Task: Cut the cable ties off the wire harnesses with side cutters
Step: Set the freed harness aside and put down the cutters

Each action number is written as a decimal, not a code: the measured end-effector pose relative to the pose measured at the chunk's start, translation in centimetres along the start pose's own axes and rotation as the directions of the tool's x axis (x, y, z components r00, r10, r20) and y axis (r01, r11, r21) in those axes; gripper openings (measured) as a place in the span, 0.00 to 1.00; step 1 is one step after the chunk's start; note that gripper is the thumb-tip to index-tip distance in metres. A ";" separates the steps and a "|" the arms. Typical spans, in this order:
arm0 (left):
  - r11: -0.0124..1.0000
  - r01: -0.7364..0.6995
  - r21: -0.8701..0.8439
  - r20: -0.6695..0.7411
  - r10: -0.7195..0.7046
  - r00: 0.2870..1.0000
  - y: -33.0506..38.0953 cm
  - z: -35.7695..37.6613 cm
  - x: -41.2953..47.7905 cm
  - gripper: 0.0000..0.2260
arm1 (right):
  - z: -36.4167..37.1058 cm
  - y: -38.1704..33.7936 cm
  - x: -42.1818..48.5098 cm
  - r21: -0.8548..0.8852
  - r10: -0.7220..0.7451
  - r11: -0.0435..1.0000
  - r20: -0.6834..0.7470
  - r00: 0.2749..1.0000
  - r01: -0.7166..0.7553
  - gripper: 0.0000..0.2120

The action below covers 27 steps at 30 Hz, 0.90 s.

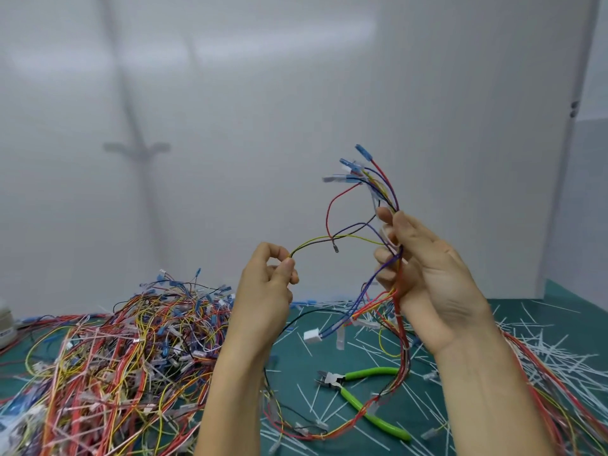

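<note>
Wire harness (390,199): being held upright in mid-air, blue-tipped ends fanning upward, its tail trailing down onto the green mat (296,360); probably raised so that any ties left on it can be found

Right hand (427,278): fingers curling round the harness's middle, gripping the bundle so that it hangs steady

Left hand (268,281): thumb and forefinger pinching one yellow wire (312,240), drawing it sideways out of the bundle, seemingly to separate the strands

Side cutters (368,374): lying on the mat between the forearms, green handles spread, in nobody's grasp; sitting within easy reach for the next cut

Heap of harnesses (131,340): lying at left on the mat

Cut cable ties (543,350): littering the mat, thickest at right
</note>
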State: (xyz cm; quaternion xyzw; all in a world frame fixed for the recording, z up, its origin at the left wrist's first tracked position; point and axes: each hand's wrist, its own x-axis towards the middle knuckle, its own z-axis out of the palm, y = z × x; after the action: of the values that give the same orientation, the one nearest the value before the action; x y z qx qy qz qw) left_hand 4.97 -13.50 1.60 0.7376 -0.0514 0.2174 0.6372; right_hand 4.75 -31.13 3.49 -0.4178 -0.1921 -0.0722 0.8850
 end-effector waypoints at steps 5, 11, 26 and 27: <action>0.998 -0.051 0.025 0.004 0.051 0.999 0.0 -1.5 0.0 0.05 | -1.0 -0.8 0.1 0.011 -0.033 0.999 -0.007 0.999 0.033 0.11; 0.997 -0.041 0.069 0.145 0.030 0.989 -0.2 -2.3 -0.2 0.05 | -1.8 -1.4 0.1 0.013 -0.001 1.000 0.036 0.999 0.000 0.14; 0.987 -0.157 0.044 0.021 0.157 0.987 2.5 -2.2 -1.2 0.13 | -0.1 -1.0 -0.8 -0.324 -0.138 0.934 0.055 0.989 0.148 0.16; 0.972 -0.170 0.162 0.006 0.171 0.985 2.5 -2.5 -1.3 0.17 | 0.0 -0.9 -0.8 -0.347 -0.174 0.921 0.042 0.984 0.177 0.16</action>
State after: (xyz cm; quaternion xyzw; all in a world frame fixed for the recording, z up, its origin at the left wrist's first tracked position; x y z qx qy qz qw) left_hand 2.29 -11.81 3.64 0.7788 -0.0941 0.2780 0.5544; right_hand 3.74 -31.68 3.82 -0.5497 -0.2177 -0.1818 0.7857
